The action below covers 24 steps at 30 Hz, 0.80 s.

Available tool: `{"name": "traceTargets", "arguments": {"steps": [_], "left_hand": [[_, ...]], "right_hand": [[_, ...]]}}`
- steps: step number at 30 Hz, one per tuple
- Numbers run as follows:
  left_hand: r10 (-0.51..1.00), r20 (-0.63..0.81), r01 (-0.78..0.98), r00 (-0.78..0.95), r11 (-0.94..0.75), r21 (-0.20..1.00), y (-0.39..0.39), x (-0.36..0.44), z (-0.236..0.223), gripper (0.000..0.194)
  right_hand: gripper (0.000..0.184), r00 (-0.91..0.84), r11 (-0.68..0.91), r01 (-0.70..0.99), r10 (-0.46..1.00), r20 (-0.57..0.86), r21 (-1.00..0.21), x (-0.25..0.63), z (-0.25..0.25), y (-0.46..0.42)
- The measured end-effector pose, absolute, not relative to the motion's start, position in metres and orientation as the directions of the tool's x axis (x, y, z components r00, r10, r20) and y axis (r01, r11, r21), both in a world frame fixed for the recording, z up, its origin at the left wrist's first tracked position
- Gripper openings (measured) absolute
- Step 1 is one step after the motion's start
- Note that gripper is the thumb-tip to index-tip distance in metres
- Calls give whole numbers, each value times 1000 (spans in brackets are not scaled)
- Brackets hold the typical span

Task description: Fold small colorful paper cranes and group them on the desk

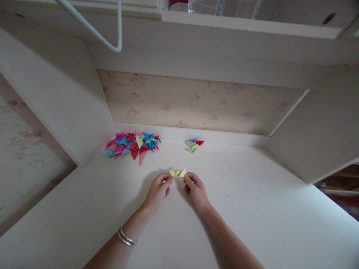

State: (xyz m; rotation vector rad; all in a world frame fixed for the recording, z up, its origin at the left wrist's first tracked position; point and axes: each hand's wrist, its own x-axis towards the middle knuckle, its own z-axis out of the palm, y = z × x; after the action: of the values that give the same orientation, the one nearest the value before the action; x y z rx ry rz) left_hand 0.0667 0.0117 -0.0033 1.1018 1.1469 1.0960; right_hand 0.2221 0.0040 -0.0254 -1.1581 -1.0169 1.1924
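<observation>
A small yellow folded paper boat (177, 174) is held up between my two hands over the white desk (241, 224). My left hand (158, 190) pinches its left end between thumb and fingers. At the other end, my right hand (196, 189) grips it the same way. The paper has raised points at both sides and a smaller peak in the middle. Beyond my hands, a few folded paper pieces (192, 146) in green, purple and red lie near the back of the desk.
A pile of colourful folded paper pieces (134, 145) lies at the back left, against the side panel. Flowered wallpaper (190, 101) covers the back wall. Overhead is a shelf (238, 26), with a white bent tube (119, 30) hanging at upper left.
</observation>
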Motion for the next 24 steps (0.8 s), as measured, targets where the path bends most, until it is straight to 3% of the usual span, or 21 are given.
{"name": "traceTargets", "arguments": {"steps": [24], "left_hand": [[993, -107, -82, 58, 111, 990, 12, 66, -2, 34]], "right_hand": [[34, 88, -33, -102, 995, -42, -994, 221, -16, 2]]}}
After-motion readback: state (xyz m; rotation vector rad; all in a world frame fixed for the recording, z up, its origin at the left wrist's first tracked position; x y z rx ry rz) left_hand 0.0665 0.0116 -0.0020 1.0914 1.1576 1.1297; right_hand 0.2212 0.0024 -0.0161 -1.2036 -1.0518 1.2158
